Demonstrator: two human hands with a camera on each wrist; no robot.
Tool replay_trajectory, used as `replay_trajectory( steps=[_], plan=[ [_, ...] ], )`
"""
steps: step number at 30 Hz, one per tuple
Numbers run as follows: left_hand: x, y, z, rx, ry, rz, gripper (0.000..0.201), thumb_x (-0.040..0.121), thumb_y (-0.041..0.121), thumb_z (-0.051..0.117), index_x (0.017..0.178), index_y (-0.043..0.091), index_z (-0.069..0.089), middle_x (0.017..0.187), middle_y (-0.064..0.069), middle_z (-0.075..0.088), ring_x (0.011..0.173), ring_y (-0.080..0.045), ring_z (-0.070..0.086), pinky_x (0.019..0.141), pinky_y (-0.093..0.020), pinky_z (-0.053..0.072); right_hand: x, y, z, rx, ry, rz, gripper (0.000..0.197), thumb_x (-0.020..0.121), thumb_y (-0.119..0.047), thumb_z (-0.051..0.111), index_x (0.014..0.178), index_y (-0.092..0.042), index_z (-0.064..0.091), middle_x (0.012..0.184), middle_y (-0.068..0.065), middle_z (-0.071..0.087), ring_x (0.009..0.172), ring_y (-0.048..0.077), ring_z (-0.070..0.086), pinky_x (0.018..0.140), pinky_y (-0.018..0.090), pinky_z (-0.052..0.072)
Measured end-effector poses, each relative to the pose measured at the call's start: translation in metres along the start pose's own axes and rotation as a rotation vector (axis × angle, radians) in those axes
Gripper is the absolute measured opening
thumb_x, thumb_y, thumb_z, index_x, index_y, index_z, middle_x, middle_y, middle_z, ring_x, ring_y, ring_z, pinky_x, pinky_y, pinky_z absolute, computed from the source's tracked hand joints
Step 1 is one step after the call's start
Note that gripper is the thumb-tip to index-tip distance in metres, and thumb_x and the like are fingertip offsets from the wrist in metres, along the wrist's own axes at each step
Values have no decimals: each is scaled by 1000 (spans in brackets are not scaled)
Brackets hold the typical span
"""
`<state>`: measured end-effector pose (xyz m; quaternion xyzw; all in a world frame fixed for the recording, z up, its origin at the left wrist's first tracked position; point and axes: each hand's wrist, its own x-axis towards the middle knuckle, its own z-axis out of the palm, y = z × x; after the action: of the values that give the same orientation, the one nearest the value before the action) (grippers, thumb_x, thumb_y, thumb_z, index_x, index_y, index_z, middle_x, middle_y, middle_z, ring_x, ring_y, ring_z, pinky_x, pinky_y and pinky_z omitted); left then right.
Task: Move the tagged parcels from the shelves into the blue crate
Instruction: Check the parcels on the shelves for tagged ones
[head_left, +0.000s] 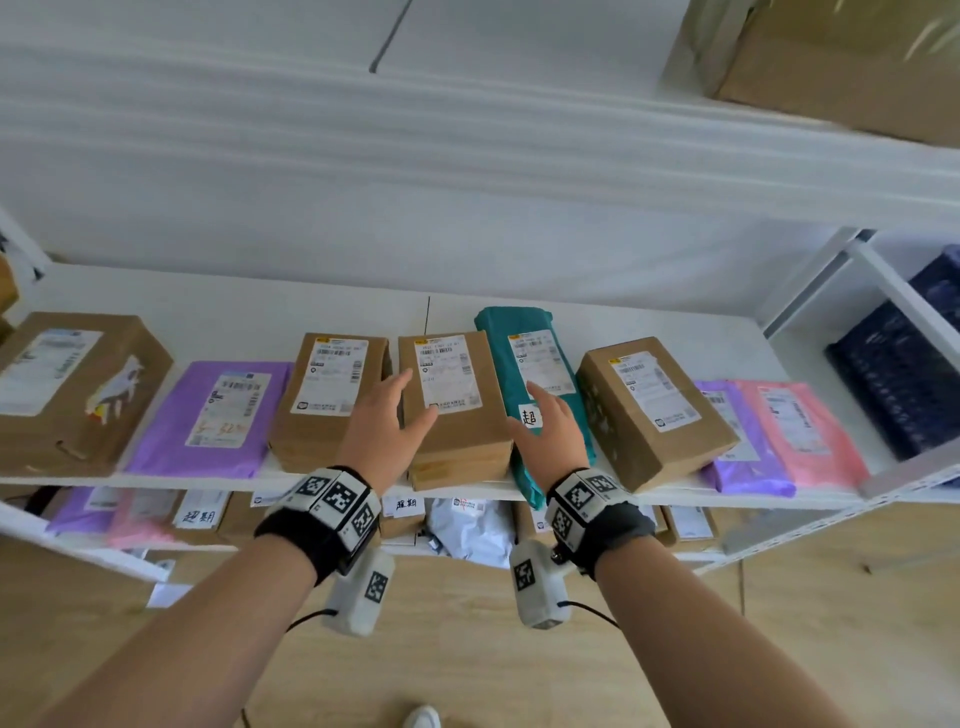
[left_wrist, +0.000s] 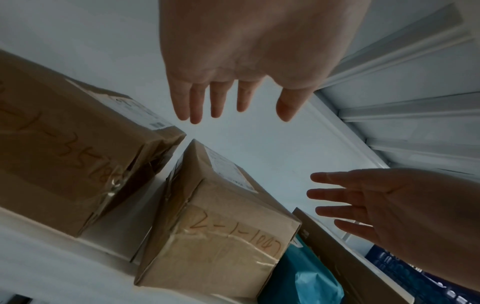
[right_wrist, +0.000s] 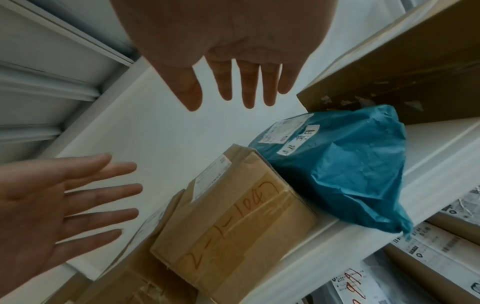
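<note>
While both my hands hang over the shelf (head_left: 358, 301), neither grips anything. My left hand (head_left: 387, 415) has its fingers (left_wrist: 218, 100) spread wide and straight, above the gap between 2 brown boxes: the box marked 2-1-1047 (head_left: 457, 405) sits just right of those fingers, the other box (head_left: 324, 395) just left. My right hand (head_left: 548, 421) is wide too, fingers (right_wrist: 246, 86) straight, held over the teal parcel (head_left: 530, 358), whose white handwritten tag (head_left: 531, 415) peeks out beside my thumb. Contact with the parcel: cannot tell. Right of my right fingers sits another brown box (head_left: 654, 405). A dark blue crate (head_left: 904, 364) is further right, well apart. More tagged parcels lie on the lower shelf (head_left: 405, 506), under my wrists.
</note>
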<state>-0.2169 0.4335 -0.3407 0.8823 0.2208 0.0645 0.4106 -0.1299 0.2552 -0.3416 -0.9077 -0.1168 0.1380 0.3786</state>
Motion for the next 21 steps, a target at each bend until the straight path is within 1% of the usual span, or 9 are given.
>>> replay_trajectory(
  steps=[4, 6, 10, 13, 17, 21],
  plan=[
    [9, -8, 16, -16, -35, -94, 70, 94, 42, 56, 152, 19, 24, 157, -3, 25, 144, -20, 24, 117, -42, 25, 13, 11, 7, 6, -38, 41, 62, 95, -29, 56, 150, -22, 28, 153, 5, 31, 141, 21, 29, 115, 39, 28],
    [12, -11, 23, -32, -59, -165, 74, 93, 42, 57, 153, 19, 20, 159, -4, 22, 144, -21, 25, 116, -44, 27, 19, 14, 11, 17, -64, 70, 63, 95, -29, 56, 150, -21, 26, 154, 5, 30, 142, 21, 27, 115, 37, 26],
    [20, -15, 32, -62, -51, -292, 80, 93, 41, 58, 154, 17, 12, 160, -4, 19, 144, -23, 25, 114, -43, 28, 34, 17, 22, 59, -143, 102, 66, 96, -30, 55, 152, -20, 22, 156, 4, 28, 143, 20, 27, 115, 36, 25],
    [26, -18, 36, -95, -52, -350, 81, 95, 39, 56, 155, 17, 8, 160, -4, 17, 145, -23, 24, 114, -42, 27, 43, 18, 29, 79, -183, 126, 68, 96, -31, 55, 153, -20, 19, 157, 5, 27, 143, 21, 27, 116, 36, 26],
    [35, -18, 39, -125, -87, -391, 79, 97, 37, 52, 155, 17, 3, 160, -3, 20, 143, -23, 28, 112, -38, 29, 53, 14, 33, 106, -197, 124, 69, 96, -33, 54, 153, -20, 17, 154, 6, 31, 140, 23, 34, 112, 36, 31],
    [39, -20, 41, -144, -121, -417, 74, 100, 35, 48, 155, 18, 3, 157, -3, 28, 139, -24, 36, 107, -35, 34, 59, 11, 34, 106, -222, 123, 68, 97, -32, 52, 153, -15, 18, 153, 7, 35, 138, 23, 37, 110, 35, 33]
  ],
)
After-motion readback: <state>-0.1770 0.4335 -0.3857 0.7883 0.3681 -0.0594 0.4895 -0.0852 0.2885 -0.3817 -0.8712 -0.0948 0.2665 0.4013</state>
